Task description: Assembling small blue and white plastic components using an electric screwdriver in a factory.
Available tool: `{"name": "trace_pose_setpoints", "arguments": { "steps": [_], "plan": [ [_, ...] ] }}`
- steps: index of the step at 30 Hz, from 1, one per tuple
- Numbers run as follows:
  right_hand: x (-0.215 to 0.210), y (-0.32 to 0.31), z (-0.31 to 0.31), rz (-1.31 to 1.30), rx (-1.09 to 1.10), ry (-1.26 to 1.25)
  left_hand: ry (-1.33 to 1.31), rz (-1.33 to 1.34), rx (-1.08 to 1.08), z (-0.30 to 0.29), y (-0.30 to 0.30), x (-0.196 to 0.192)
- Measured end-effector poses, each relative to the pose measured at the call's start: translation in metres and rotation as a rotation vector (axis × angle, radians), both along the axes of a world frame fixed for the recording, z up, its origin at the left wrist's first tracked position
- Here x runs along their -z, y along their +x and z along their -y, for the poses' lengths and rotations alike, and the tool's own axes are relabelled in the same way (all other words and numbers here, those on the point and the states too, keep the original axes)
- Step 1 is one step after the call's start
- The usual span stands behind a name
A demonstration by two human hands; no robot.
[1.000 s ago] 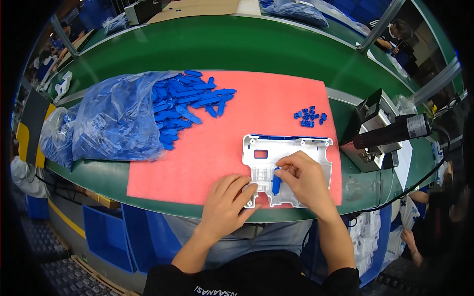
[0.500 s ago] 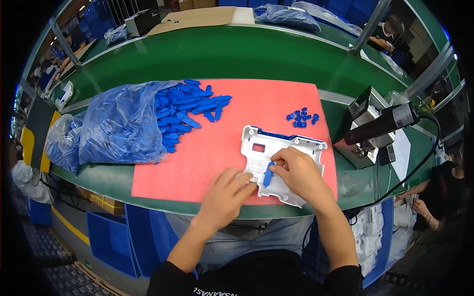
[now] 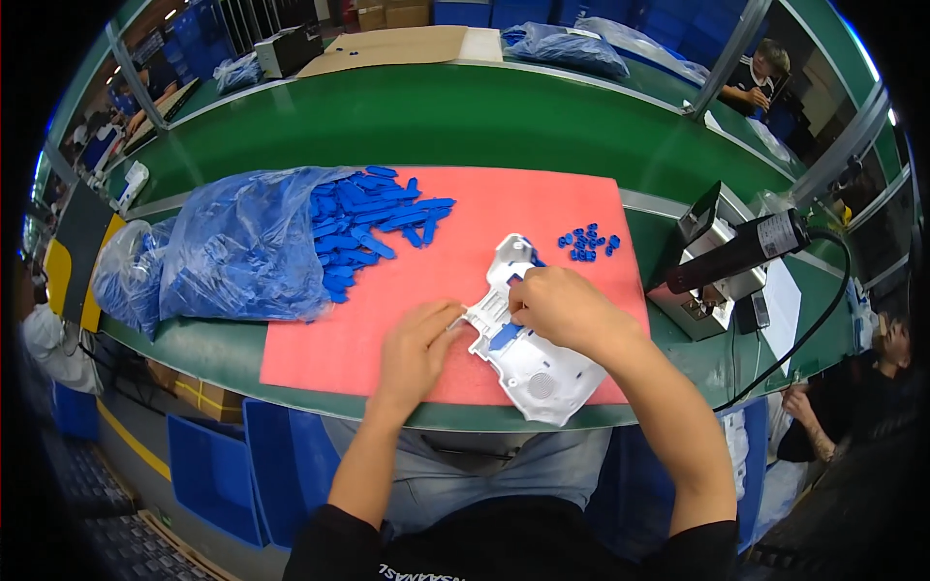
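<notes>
A white plastic housing [image 3: 544, 376] lies hollow side up, turned at a slant on the pink mat. The thumb and fingers of my left hand [image 3: 412, 353] pinch its left edge. Over the housing's middle, my right hand [image 3: 572, 308] is closed with its fingers curled down; what the fingertips hold, if anything, is hidden. Just below those fingertips a flat blue plastic strip [image 3: 506, 336] sits inside the housing. Part of a blue piece along the housing's far edge shows beyond my right hand.
A clear bag [image 3: 242, 247] spills many blue strips [image 3: 354, 228] onto the pink mat [image 3: 339, 353] at left. Several small blue parts [image 3: 587, 244] lie at the back right. A metal device [image 3: 712, 257] with a dark cylindrical tool [image 3: 736, 254] and cable stands at right. Blue bins [image 3: 215, 479] sit below.
The housing has turned, its far end swinging left and its near end toward me. My right hand has shifted from the blue strip's upper end to just above it. My left hand remains at the housing's edge.
</notes>
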State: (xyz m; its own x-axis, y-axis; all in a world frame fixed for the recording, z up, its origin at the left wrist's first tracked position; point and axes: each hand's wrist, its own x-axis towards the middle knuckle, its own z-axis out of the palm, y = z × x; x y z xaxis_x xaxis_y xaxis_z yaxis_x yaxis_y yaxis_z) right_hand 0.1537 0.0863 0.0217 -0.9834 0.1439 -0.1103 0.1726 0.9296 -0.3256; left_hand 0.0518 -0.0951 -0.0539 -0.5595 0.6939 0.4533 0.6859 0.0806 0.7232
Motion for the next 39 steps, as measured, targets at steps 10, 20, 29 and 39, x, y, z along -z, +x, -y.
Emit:
{"name": "trace_pose_setpoints", "arguments": {
  "steps": [10,20,29,39],
  "plan": [
    [-0.002,0.02,0.021,-0.069,0.188,-0.053,-0.336,0.203,0.626,-0.084,-0.064,-0.035],
    [0.007,0.052,0.011,-0.177,0.326,-0.072,-0.027,-0.149,0.38,-0.076,0.023,-0.095],
    [-0.002,0.053,-0.002,-0.003,0.415,-0.449,-0.218,-0.417,0.352,0.018,0.086,-0.062],
    [0.009,0.032,0.012,-0.161,0.152,-0.066,-0.154,-0.289,0.187,0.009,0.148,-0.058]
  ]
}}
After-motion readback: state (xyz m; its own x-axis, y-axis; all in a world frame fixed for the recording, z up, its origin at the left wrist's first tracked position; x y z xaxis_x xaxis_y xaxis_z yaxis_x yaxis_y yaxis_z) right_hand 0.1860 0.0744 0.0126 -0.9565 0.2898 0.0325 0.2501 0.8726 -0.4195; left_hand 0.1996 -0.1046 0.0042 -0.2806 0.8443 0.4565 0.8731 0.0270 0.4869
